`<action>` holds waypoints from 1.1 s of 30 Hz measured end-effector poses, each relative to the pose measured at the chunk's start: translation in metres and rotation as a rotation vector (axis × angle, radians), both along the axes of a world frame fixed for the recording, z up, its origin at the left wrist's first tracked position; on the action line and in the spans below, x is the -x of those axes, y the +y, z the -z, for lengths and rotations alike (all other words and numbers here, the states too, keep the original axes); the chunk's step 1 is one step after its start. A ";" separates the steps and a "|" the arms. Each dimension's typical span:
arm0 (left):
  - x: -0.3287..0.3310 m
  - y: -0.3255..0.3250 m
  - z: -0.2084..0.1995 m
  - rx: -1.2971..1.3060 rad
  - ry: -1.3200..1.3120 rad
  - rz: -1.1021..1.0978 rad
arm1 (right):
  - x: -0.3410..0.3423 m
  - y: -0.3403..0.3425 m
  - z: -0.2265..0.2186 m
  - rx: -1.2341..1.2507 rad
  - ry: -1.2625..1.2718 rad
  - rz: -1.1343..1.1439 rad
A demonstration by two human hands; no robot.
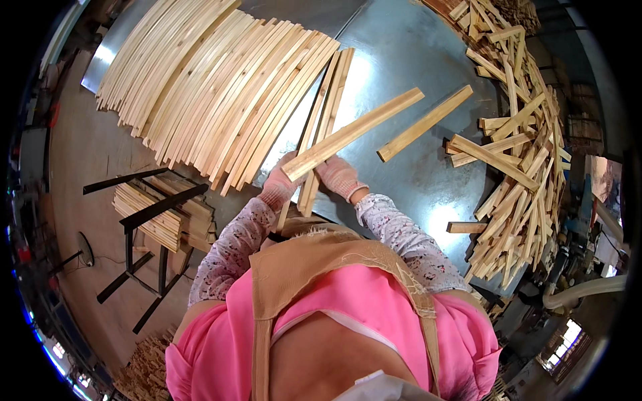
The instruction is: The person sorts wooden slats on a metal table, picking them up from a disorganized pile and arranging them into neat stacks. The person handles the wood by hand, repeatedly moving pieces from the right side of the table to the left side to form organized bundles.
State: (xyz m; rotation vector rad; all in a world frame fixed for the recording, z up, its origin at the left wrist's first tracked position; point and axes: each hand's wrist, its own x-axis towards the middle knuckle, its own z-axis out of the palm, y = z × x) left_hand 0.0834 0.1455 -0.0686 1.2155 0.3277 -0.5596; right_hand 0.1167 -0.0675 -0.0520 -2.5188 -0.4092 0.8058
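Observation:
Both my hands wear pink knit gloves, close together at the near edge of the metal table. My left hand (278, 184) is closed round wooden strips, beside the near end of a slanting wooden strip (361, 130). My right hand (340, 178) is closed at a pair of long wooden strips (329, 107) that run away from me under the slanting one. The slanting strip hides some fingertips of both hands. Another loose wooden strip (425, 123) lies apart to the right. Left of my hands, long strips form a wide, side-by-side row (221, 87).
A tangled heap of wooden strips (521, 180) covers the right side of the metal table (401, 60). One short strip end (467, 227) juts from it. On the left floor, a black metal frame (160, 214) stands around stacked strips (150, 217).

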 end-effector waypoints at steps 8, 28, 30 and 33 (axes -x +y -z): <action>-0.026 0.005 -0.023 -0.896 -0.088 0.594 | -0.006 0.023 0.018 0.021 -0.086 0.105; -0.042 -0.010 -0.046 -0.635 -0.097 0.323 | -0.023 0.014 -0.058 -0.416 0.261 0.675; -0.047 -0.007 -0.051 -0.604 -0.086 0.345 | -0.017 0.015 -0.038 -0.372 0.131 0.494; -0.052 -0.006 -0.063 -0.554 -0.121 0.360 | -0.026 -0.003 -0.012 -0.143 -0.118 0.030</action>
